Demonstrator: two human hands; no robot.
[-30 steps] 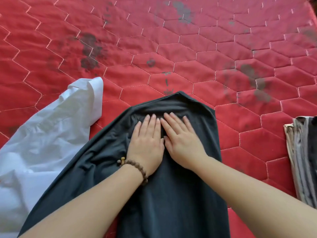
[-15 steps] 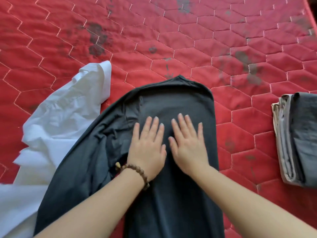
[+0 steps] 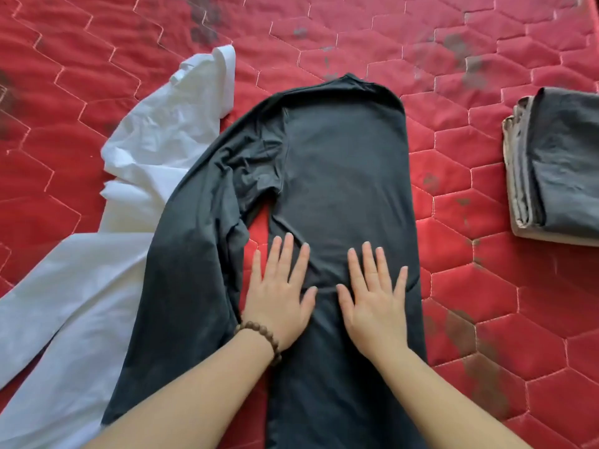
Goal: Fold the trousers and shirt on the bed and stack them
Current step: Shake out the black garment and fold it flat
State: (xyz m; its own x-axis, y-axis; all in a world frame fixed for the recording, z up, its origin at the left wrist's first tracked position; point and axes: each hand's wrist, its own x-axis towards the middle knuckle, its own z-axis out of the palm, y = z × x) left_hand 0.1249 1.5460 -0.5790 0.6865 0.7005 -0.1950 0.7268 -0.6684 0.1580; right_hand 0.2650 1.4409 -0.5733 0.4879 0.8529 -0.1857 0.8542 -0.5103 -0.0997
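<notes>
On the red quilted bed, the dark grey trousers lie lengthwise in front of the person, waistband at the far end, legs running toward the near edge of the view; the right-hand leg lies flat and straight, while the left-hand leg angles off to the left and is rumpled near the crotch.

Change: both hands have slid back along the cloth, from just below the waistband to a position below the crotch; they have also moved apart, having been side by side and touching 1.0 s ago; the upper panel now reads smooth. Judgement: this is a smoothing stroke that prepares the first fold; the angled left leg has not yet been brought over the right one, so folding proper is at an early stage.

Hand state: the left hand, with a beaded bracelet at the wrist, presses flat with fingers spread, partly on the cloth and partly over the gap between the legs; the right hand presses flat with fingers spread on the right-hand leg; neither grips anything.

Count: 1 pair of trousers; 1 white shirt, unfolded, to the left and partly under the trousers; 1 folded stack of grey garments well apart at the right edge, piece count not discernible; 2 hands; 1 bracelet.
</notes>
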